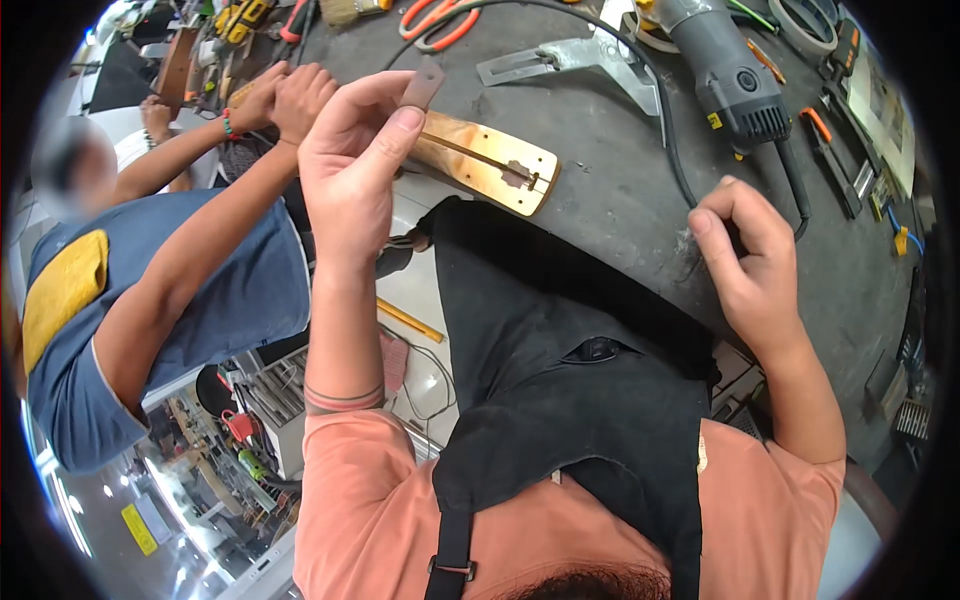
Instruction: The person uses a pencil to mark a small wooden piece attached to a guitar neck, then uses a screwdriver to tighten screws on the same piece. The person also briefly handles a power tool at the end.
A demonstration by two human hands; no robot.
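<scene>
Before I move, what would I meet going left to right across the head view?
Co-worker's blue shirt → left hand, pinching a small metal strip → block with a gold-coloured face → right hand → orange-ended tool.

Grey tabletop (pixel 610 185) lies open to you at frame centre, black cable (pixel 668 112) curves round it toward your right hand (pixel 745 250), metal bracket (pixel 595 58) blocks upper centre, grey power tool (pixel 728 80) upper right, brass-faced wooden piece (pixel 485 160) hems your left hand (pixel 352 165), co-worker's forearms (pixel 232 212) crowd upper left
</scene>
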